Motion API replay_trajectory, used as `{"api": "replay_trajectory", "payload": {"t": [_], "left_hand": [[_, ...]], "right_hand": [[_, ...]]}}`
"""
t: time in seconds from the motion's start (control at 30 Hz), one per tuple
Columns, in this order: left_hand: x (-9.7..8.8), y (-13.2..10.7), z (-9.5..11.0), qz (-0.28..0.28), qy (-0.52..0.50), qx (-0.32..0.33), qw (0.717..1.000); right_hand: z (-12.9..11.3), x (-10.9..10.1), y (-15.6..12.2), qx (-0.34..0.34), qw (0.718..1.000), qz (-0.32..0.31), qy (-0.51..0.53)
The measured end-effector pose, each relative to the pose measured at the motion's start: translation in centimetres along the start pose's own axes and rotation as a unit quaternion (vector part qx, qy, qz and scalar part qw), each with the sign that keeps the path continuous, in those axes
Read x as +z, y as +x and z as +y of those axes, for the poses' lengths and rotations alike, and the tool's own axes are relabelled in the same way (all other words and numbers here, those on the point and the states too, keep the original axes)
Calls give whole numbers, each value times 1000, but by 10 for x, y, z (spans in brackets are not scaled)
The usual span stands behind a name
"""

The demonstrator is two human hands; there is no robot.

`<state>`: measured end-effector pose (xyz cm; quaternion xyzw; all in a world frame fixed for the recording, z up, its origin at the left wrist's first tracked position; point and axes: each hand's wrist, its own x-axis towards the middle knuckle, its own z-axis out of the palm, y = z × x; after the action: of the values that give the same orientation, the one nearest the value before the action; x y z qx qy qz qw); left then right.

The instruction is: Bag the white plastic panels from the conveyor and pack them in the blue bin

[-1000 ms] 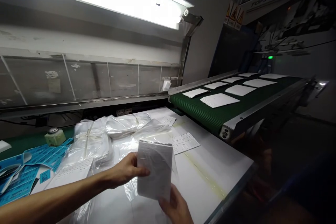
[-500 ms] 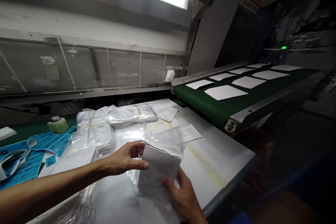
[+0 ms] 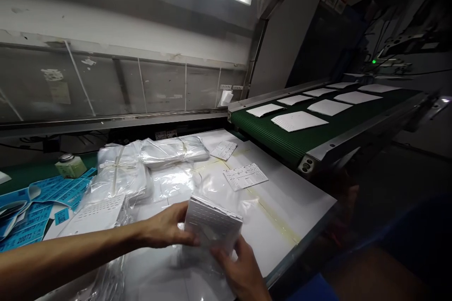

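Note:
Both my hands hold a stack of white perforated sheets inside a clear plastic bag, low over the white table. My left hand grips the stack's left edge, fingers closed on it. My right hand holds the near right corner from below, thumb on top. The bag's open end trails away from me over the table.
Bundles of clear bags lie at the left middle, blue labels and a small bottle at far left. Two printed slips rest on the table. A green conveyor at the right carries several white sheets.
The stack went from upright to nearly flat and lower over the table, deeper in the bag. My right hand moved up along its near edge.

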<state>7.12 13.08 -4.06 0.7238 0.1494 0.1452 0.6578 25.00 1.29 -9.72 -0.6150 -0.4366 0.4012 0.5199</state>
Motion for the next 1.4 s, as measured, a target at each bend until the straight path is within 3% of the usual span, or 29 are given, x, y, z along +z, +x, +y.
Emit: {"api": "replay_trajectory", "payload": {"t": [0.07,0.17,0.27,0.33,0.4,0.47,0.57,0.63,0.73,0.8,0.87,0.93,1.0,1.1,1.17,1.23,1.3,1.4], "left_hand": [[1,3,-1,14,-45,18,999],[6,4,-16,13,-87,-10,996],[10,5,-27,21,-113,-50,992],[11,6,-23,35,-128,-75,988],[11,10,-11,83,-152,-111,979],[11,14,1,174,-178,-145,958],[12,19,14,268,-202,-159,928],[13,20,19,261,-212,-163,928],[13,15,28,185,-217,-167,944],[10,10,34,115,-213,-158,957],[4,6,39,71,-200,-160,964],[-4,4,42,56,-183,-173,966],[-13,4,45,53,-164,-168,971],[-27,0,53,84,-131,-120,980],[-34,-9,61,114,-101,-92,984],[-39,-23,70,153,-71,-79,983],[-43,-43,79,205,-49,-76,975],[-46,-84,89,298,-7,-79,951]], "right_hand": [[18,2,-2,13,999,-16,-33],[34,2,-5,17,994,-17,-103],[29,1,-6,30,993,-11,-112],[18,3,-7,40,998,-3,-44],[3,6,-10,32,998,13,57],[-13,10,-17,17,988,18,152],[-24,15,-29,3,976,1,218],[-21,14,-33,-4,984,2,178],[-6,4,-26,-59,998,-1,15],[0,-7,-14,-150,983,13,-108],[-1,-18,0,-196,958,41,-207],[-9,-29,14,-160,951,45,-260],[-21,-37,25,-103,958,7,-269],[-43,-42,33,-25,987,-94,-129],[-58,-32,34,22,986,-141,81],[-73,-9,34,58,954,-148,253],[-88,28,34,69,949,-115,284],[-109,94,31,49,969,-51,239]]}}
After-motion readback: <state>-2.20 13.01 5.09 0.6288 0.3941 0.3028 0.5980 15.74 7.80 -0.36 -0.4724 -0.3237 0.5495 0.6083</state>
